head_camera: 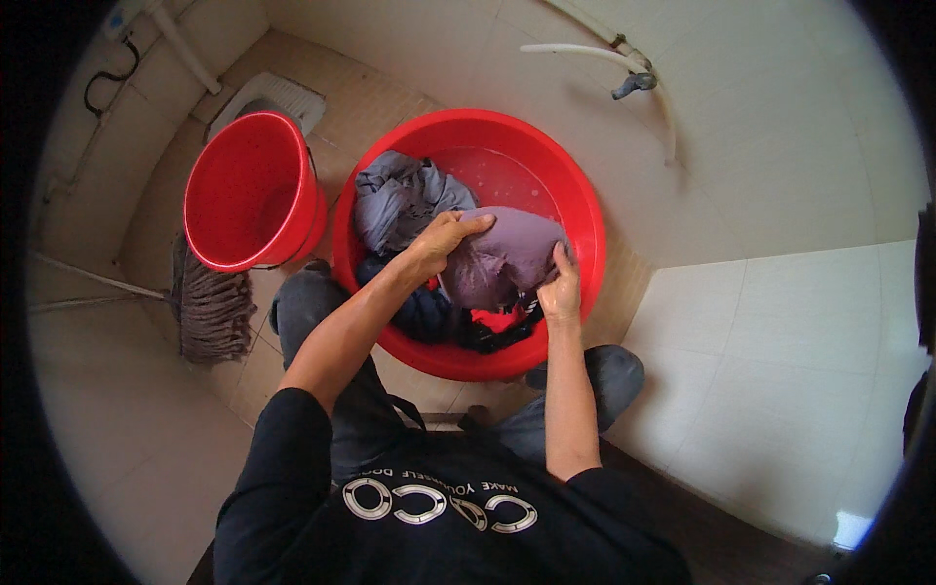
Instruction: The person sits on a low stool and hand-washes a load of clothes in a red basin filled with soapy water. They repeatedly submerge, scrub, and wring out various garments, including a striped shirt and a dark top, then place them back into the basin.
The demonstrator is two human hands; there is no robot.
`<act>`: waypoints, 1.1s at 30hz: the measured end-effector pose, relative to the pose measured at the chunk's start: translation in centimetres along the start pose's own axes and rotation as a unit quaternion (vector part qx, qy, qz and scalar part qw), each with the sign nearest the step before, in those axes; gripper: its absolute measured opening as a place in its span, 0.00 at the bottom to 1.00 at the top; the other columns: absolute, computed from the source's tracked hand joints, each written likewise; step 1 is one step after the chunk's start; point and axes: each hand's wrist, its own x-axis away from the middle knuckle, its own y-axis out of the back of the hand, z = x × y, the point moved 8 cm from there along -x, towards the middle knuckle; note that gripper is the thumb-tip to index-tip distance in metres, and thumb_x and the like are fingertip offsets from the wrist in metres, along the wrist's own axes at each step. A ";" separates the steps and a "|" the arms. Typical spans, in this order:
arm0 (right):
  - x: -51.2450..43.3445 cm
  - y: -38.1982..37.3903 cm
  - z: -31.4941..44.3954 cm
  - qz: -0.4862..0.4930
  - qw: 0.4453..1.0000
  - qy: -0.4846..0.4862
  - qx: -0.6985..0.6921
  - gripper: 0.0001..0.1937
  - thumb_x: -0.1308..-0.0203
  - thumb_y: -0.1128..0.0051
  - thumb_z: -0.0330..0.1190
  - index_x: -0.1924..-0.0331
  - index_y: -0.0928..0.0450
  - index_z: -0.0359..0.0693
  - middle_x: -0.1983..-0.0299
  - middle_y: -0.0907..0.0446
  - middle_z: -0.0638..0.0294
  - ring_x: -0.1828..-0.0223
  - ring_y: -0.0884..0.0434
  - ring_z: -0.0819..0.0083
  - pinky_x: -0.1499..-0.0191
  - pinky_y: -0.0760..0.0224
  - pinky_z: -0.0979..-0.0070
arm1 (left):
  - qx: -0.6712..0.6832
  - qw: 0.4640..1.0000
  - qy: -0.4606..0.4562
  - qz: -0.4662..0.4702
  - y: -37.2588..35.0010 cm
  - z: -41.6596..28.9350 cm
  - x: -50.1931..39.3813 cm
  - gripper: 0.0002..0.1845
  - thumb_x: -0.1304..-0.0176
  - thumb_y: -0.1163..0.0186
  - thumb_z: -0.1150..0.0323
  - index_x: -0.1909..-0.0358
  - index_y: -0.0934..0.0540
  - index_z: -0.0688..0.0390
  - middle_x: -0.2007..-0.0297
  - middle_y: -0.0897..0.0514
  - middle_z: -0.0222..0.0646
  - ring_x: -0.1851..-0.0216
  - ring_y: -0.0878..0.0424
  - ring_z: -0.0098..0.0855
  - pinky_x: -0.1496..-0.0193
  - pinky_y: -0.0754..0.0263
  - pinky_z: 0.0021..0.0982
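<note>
A wet mauve cloth (512, 245) is stretched between my two hands over a large round red plastic basin (592, 219). My left hand (446, 238) grips its upper left edge, thumb on top. At the cloth's right edge, my right hand (561, 285) holds it with the thumb up. In the basin, a bundled grey garment (402, 197) lies at the left, and dark navy clothes (424, 314) lie below the cloth with a red piece (497, 319) among them. Shallow water with some suds shows at the basin's far side.
A red bucket (248, 190) stands left of the basin, partly in front of a squat toilet (285, 99). A mop head (212, 314) rests below the bucket. A tap (635, 84) with a white hose (578, 50) is on the tiled wall, beyond the basin to the right.
</note>
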 end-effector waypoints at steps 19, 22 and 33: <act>1.6 -13.2 -2.4 -0.015 0.696 0.316 0.645 0.15 0.37 0.48 0.40 0.72 0.29 0.36 0.74 0.27 0.49 0.72 0.24 0.48 0.72 0.34 0.60 | 0.003 0.987 -0.095 -0.130 1.8 3.7 -3.1 0.23 0.36 0.49 0.50 0.73 0.21 0.63 0.75 0.18 0.40 0.74 0.21 0.38 0.71 0.29 0.41; -0.4 -13.7 -2.1 0.013 0.654 0.325 0.683 0.13 0.35 0.51 0.36 0.71 0.28 0.34 0.75 0.26 0.49 0.71 0.24 0.48 0.71 0.34 0.59 | -0.113 0.957 -0.135 -0.231 1.9 2.4 -1.3 0.19 0.35 0.51 0.57 0.69 0.21 0.63 0.72 0.18 0.48 0.71 0.19 0.42 0.68 0.28 0.43; 1.2 -9.4 -1.3 0.049 0.701 0.288 0.650 0.12 0.39 0.46 0.38 0.70 0.29 0.37 0.73 0.25 0.49 0.71 0.23 0.47 0.72 0.33 0.60 | -0.005 0.977 0.088 -0.195 0.2 7.2 -0.2 0.20 0.31 0.55 0.56 0.53 0.21 0.59 0.57 0.19 0.35 0.55 0.23 0.31 0.51 0.31 0.34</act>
